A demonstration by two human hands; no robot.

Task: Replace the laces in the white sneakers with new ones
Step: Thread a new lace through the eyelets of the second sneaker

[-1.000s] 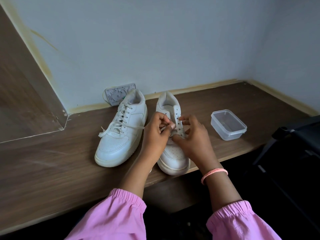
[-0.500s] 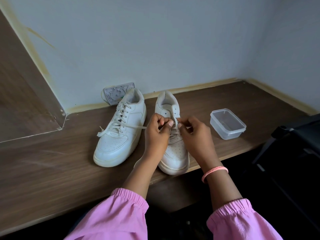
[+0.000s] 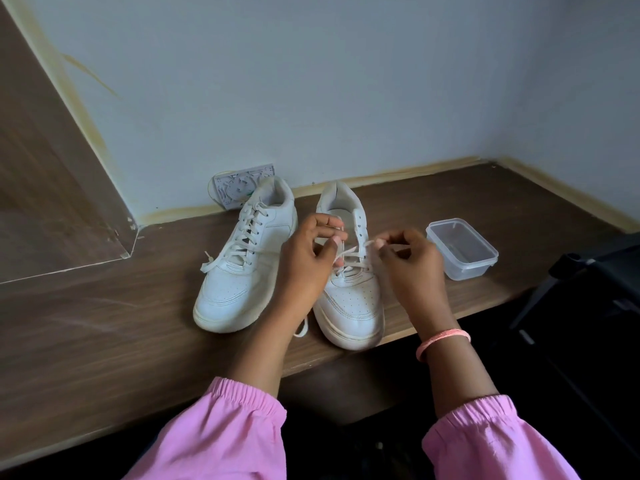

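We see left hand (image 3: 306, 258) hiding right shoe (image 3: 353, 299) side, fingers curled on lace (image 3: 349, 252); right hand (image 3: 408, 261) pinches lace end, eyelets unclear.

Dim, soft daylight; wide-angle bending at blurred edges.

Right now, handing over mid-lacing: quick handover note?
Left hand: pinching one lace end over the right sneaker.
Right hand: pinching the other end, pulled out to the side.
Left sneaker: on the desk, laced to the top, ends loose, untied.
Done: right sneaker's lower eyelets hold lace.
Left: its upper eyelets, tying. I can't tell old laces from new.
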